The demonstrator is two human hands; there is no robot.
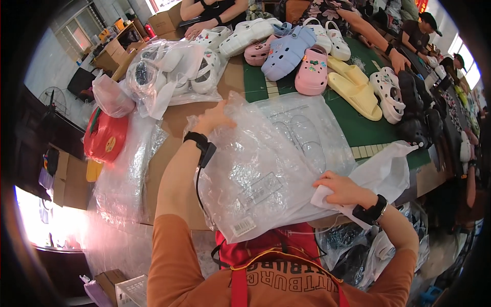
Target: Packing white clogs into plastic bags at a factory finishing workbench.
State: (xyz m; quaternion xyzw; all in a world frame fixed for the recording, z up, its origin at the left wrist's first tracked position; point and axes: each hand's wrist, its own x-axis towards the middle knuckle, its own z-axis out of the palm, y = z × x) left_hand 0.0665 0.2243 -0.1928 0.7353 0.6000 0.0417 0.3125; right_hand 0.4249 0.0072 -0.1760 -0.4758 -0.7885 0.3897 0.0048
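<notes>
The green-topped bench [335, 115] carries a large, clear, rectangular plastic bag [255, 163], overhanging its near edge. A thin, crumpled white sheet [386, 171] trails rightward along that edge. The right hand [341, 189] curls its fingers around the sheet; the left hand [212, 120] touches the bag's far-left part, finger spread unclear.

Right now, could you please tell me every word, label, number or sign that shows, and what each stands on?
I'll place the print without copying it.
Shirt: large dark letters, upside down, partly readable.
Front plastic bag: white barcode label, too small to read.
Same bag: boxed print, too blurred to read.
Back plastic bag: faint print, unreadable.
Red bundle: small yellow mark, too blurred to read.
</notes>
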